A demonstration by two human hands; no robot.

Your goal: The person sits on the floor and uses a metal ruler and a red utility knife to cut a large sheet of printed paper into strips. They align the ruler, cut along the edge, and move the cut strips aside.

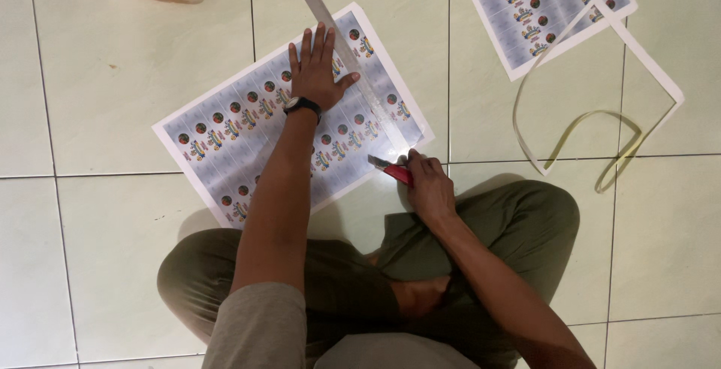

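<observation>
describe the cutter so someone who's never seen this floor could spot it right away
Start at the big printed sheet lying on the tiled floor in front of the seated person. Follow the long ruler under the left hand down to the sheet's near corner, where the right hand grips the cutter. It is the only small red thing there.

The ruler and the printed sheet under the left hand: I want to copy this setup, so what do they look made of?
The ruler looks like metal, probably steel or aluminium: thin, grey, with a bright glare near the cutter. The printed sheet looks like glossy paper, perhaps sticker stock: it lies flat with a white margin and a faint sheen. The left hand presses both down.
</observation>
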